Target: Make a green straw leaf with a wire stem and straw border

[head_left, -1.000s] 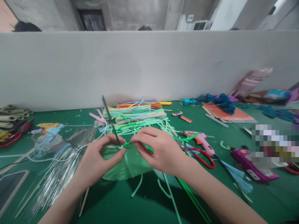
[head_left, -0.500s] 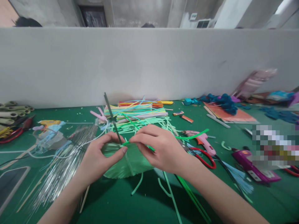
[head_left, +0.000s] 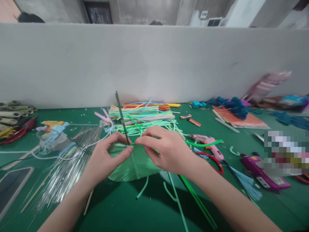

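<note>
A pleated pale-green leaf shape (head_left: 135, 162) hangs below both hands. My left hand (head_left: 109, 154) pinches its top edge together with the foot of a dark green stem (head_left: 121, 116), which stands nearly upright. Close beside it, my right hand (head_left: 164, 148) is closed on a bright green strip (head_left: 207, 144), whose free end sticks out to the right past the knuckles. The fingertips of the two hands almost meet at the stem's foot. What lies between the right fingertips is partly hidden.
Behind the hands lies a pile of coloured strips (head_left: 142, 112). Silver wires (head_left: 70, 167) and a phone (head_left: 14, 190) are on the left. To the right are a pink glue gun (head_left: 212, 146), red-handled scissors (head_left: 217, 164) and a purple tool (head_left: 263, 172). A grey partition (head_left: 145, 64) stands behind.
The dark stem has become more upright, its top shifting right. Both hands, with the leaf shape, have moved slightly up and right in view, still pinching.
</note>
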